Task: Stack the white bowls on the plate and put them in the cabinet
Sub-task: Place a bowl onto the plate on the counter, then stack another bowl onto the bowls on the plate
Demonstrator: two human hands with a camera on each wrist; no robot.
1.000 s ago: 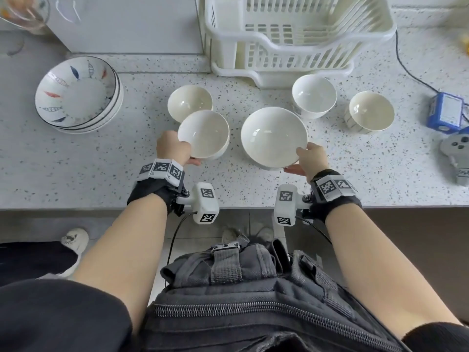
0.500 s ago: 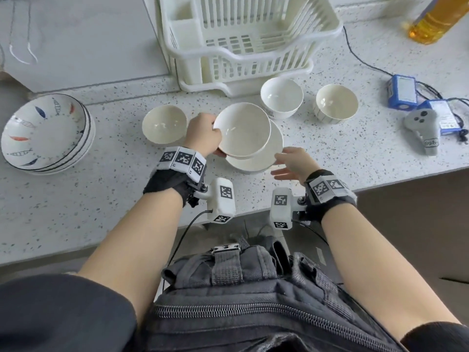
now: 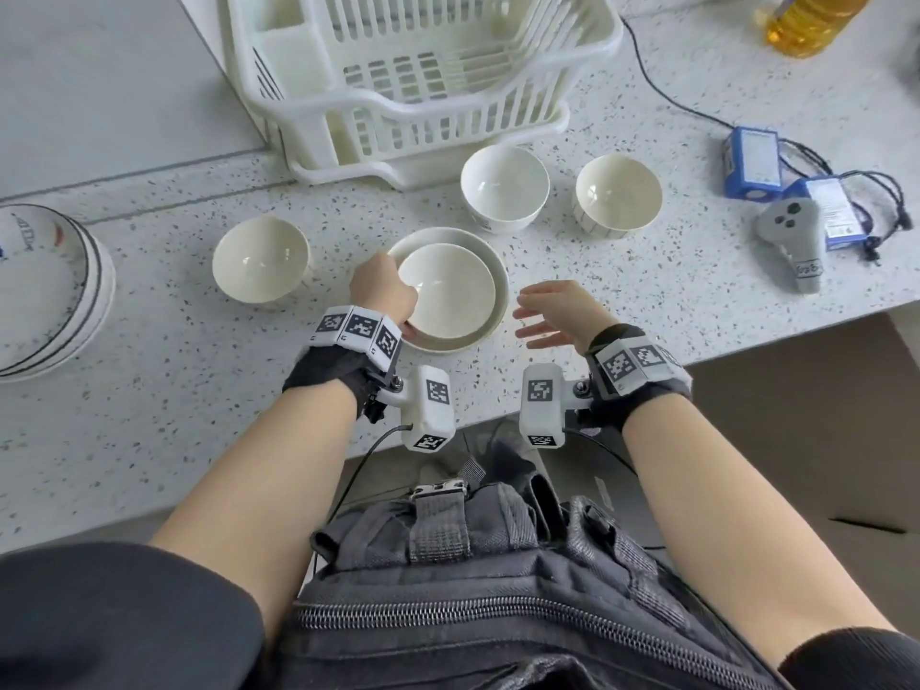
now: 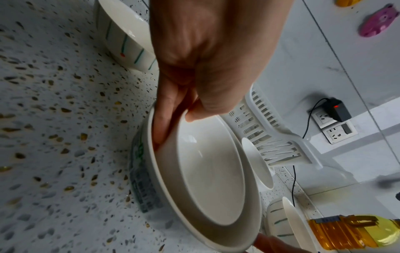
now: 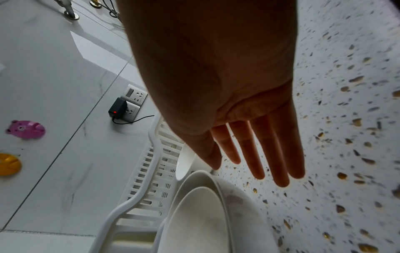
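A small white bowl (image 3: 448, 291) sits nested inside a wider white deep plate (image 3: 499, 273) on the speckled counter. My left hand (image 3: 383, 291) pinches the small bowl's near-left rim. In the left wrist view the thumb lies inside the small bowl (image 4: 212, 174) and the fingers (image 4: 164, 123) reach down between it and the plate (image 4: 251, 205). My right hand (image 3: 547, 316) hovers open just right of the plate, touching nothing. Its fingers (image 5: 255, 154) are straight in the right wrist view, above the nested pair (image 5: 194, 222). Three more white bowls stand loose: left (image 3: 259, 259), behind (image 3: 504, 189) and back right (image 3: 618, 196).
A white dish rack (image 3: 413, 82) stands at the back. Stacked patterned plates (image 3: 45, 291) are at the far left. Blue boxes (image 3: 751, 161) with cables, a grey controller (image 3: 791, 241) and an oil bottle (image 3: 816, 22) lie to the right. The counter edge (image 3: 747, 341) runs near my wrists.
My left hand carried the small bowl to the right and lowered it into the deep plate. My right hand let go of the plate's rim and opened beside it.
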